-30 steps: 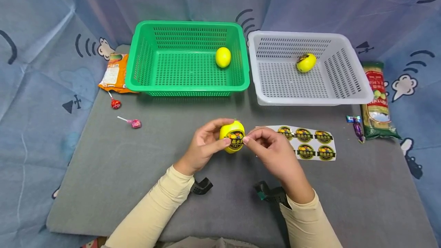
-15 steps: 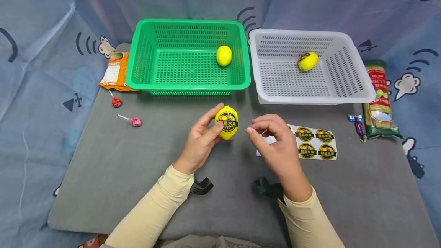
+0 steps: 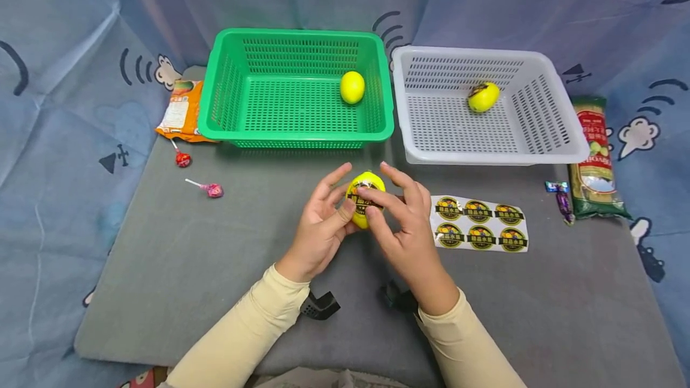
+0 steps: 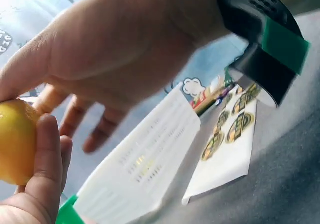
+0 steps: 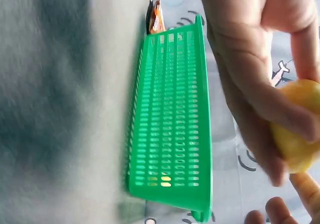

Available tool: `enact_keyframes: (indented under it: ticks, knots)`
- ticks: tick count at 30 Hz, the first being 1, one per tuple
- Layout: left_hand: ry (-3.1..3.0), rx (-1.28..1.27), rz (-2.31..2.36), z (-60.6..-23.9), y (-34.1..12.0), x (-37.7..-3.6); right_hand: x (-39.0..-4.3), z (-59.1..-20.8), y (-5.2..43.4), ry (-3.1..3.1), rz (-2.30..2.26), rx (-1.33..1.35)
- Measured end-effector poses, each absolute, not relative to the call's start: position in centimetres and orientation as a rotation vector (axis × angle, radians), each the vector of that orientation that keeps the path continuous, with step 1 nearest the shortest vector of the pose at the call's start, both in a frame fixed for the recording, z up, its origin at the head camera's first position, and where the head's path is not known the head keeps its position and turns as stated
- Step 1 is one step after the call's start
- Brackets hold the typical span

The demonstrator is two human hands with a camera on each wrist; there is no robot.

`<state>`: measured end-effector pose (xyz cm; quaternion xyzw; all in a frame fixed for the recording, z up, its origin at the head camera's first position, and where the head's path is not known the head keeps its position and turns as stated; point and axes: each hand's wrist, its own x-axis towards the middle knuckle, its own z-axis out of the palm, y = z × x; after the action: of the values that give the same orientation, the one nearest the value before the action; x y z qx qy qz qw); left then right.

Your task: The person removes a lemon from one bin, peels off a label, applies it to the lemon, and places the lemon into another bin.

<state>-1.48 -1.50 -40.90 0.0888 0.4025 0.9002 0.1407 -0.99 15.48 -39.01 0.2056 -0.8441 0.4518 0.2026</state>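
Note:
In the head view my left hand [image 3: 318, 223] grips a yellow lemon [image 3: 358, 219] between its thumb and fingers above the table. A round black-and-gold sticker [image 3: 357, 201] faces up on the lemon. Extended fingers of my right hand [image 3: 406, 226] touch the sticker and the fruit's right side, partly covering the label. Both wrist views show the lemon close up: its bare side [image 4: 15, 141] appears in the left one, while fingers blur across it [image 5: 295, 149] in the right one. A sheet of several matching stickers [image 3: 478, 224] lies just right of the right hand.
Behind the hands stand a green basket [image 3: 296, 136] with one plain lemon [image 3: 353, 87] and a white basket [image 3: 493, 157] with a labelled lemon [image 3: 483, 97]. Lollipops [image 3: 214, 190] and an orange packet [image 3: 182, 111] lie left; a wrapped candy [image 3: 563, 205] and a green-red bag [image 3: 595, 160] lie right.
My right hand first pulled away from the sticker, then came back and laid its fingers on it. The left hand shifted up, then back right, still holding the lemon.

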Motion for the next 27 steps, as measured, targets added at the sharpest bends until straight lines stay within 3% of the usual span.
enact_keyframes:
  ticks: [10,17,27]
  knots:
    - [1.242,0.236,2.588,-41.1,-1.9,-1.4,-1.0,-39.1,16.9,-2.785,1.174,0.505]
    - [1.278,0.225,2.550,-41.6,-2.1,-1.9,-1.8,-38.5,16.8,-2.363,1.365,0.741]
    - [1.171,0.316,2.538,-40.9,-1.7,-0.9,-2.9,-40.2,17.1,-2.347,1.307,0.953]
